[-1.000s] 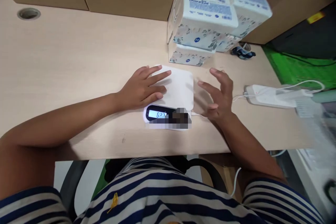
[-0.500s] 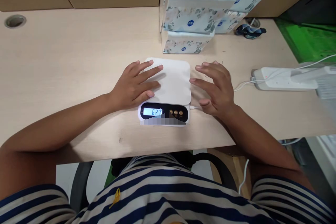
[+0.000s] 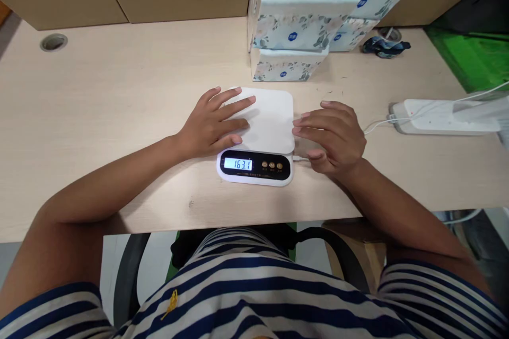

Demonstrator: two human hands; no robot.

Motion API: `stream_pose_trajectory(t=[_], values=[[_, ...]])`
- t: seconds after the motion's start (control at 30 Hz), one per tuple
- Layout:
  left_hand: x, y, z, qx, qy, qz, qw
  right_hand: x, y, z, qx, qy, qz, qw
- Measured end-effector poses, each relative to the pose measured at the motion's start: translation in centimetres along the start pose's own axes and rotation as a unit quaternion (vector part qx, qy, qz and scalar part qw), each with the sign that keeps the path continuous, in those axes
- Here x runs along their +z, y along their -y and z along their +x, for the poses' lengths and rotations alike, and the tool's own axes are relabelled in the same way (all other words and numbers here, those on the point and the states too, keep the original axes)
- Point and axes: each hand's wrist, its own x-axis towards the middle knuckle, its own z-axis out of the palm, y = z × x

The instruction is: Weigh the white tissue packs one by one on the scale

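Observation:
A white digital kitchen scale (image 3: 270, 122) lies on the desk in front of me, its lit display (image 3: 238, 163) reading 163.1. Three round gold buttons (image 3: 272, 165) sit on the black panel to the right of the display. My left hand (image 3: 212, 122) is open with spread fingers, several of them over the left part of the weighing plate. At the scale's right edge is my right hand (image 3: 336, 135), open and holding nothing, its fingertips close to the plate. I cannot tell whether these fingertips touch it. A white cable (image 3: 301, 158) runs from the scale's right side beneath my right hand.
Stacked tissue packs (image 3: 306, 32) stand behind the scale. A white power strip (image 3: 429, 116) with cables lies at the right, and a dark crumpled item (image 3: 385, 47) sits by a cable hole at the back. Another cable hole (image 3: 53, 42) is at the back left.
The display has gone from about 62.7 to 163.1. My right hand's fingers have drawn closer together. The view has shifted slightly, so the desk and scale appear further right.

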Motion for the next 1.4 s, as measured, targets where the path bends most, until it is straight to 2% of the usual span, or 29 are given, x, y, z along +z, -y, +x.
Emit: stream_pose_trajectory(t=[0.2, 0.37, 0.47, 0.67, 0.77, 0.9, 0.97, 1.07, 1.13, 1.23, 1.3, 1.4], values=[[-0.3, -0.3, 0.0, -0.007, 0.026, 0.007, 1.000, 0.0, 0.5, 0.5, -0.003, 0.011, 0.024, 1.000], [-0.2, 0.1, -0.2, 0.005, 0.007, 0.014, 1.000, -0.5, 0.8, 0.8, 0.034, 0.046, 0.007, 0.998], [-0.3, 0.3, -0.3, 0.010, -0.004, 0.005, 1.000, -0.8, 1.0, 0.8, 0.029, 0.052, 0.003, 0.998], [-0.6, 0.8, -0.4, -0.005, -0.013, -0.021, 1.000, -0.4, 1.0, 1.5, -0.094, -0.049, 0.023, 0.994], [-0.3, 1.2, -0.5, 0.014, -0.022, -0.012, 1.000, 0.2, 0.9, 1.9, -0.104, -0.065, 0.014, 0.992], [0.7, 1.7, -1.3, 0.063, -0.084, 0.045, 0.993, 0.3, -0.4, 3.1, -0.087, -0.055, -0.023, 0.994], [1.1, 1.7, -1.7, 0.094, -0.108, 0.054, 0.988, -0.2, -1.7, 4.9, -0.058, -0.032, -0.035, 0.997], [1.1, 1.8, -1.9, 0.106, -0.130, 0.032, 0.985, -1.6, -3.6, 9.9, -0.010, 0.042, -0.053, 0.998], [0.9, 1.9, -2.0, 0.073, -0.138, 0.014, 0.988, -2.6, -4.0, 14.2, 0.029, 0.124, -0.062, 0.990], [1.0, 2.0, -2.0, -0.004, -0.135, -0.014, 0.991, -3.7, -3.5, 20.1, 0.062, 0.254, -0.089, 0.961], [1.3, 2.0, -1.9, -0.040, -0.120, -0.037, 0.991, -3.8, -3.0, 22.9, 0.073, 0.305, -0.134, 0.940], [2.0, 1.9, -1.8, -0.064, -0.103, -0.065, 0.991, -3.5, -2.8, 25.3, 0.143, 0.346, -0.179, 0.910]])
